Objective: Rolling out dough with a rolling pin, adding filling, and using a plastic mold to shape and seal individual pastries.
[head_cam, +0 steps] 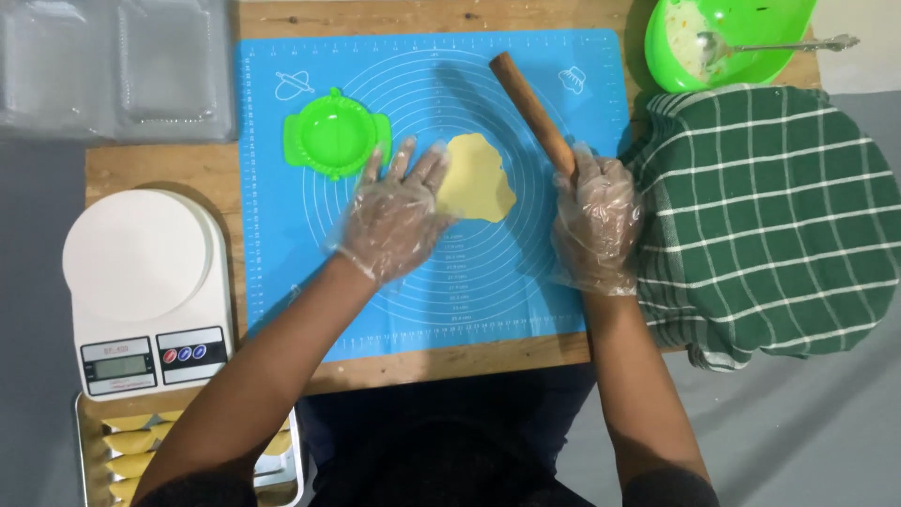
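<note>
1. Nearest the person, at the bottom left corner, a metal tray (293, 469) holds folded yellow pastries (127, 441); only part of it shows, so how many there are cannot be told.
2. Just above the tray, a white kitchen scale (141, 291) sits at the left end of the wooden table (450, 361), close beside the left edge of the blue silicone mat (488, 300).
3. The near part of the mat, between the forearms, is bare, and a strip of table shows along its front edge.
4. The left hand (394, 216), in a thin clear glove, lies flat with fingers spread and holds nothing; its fingertips (437, 160) touch the left rim of the flattened yellow dough piece (477, 178).
5. The dough lies near the middle of the mat, between the two hands, its right edge just short of the right hand.
6. The right hand (596, 221), also gloved, is clenched on the lower end of the wooden rolling pin (531, 108), which slants up and left, beside the dough rather than on it.
7. To the right, a green checked cloth (770, 216) covers something rounded and crowds the mat's right edge, touching the right hand's side.
8. Left of the dough, a green round dumpling press (335, 131) lies open on the mat, near the left fingertips.
9. Farthest off, a green bowl (751, 28) with filling and a spoon (779, 45) sits top right; clear plastic containers (117, 66) lie top left.
</note>
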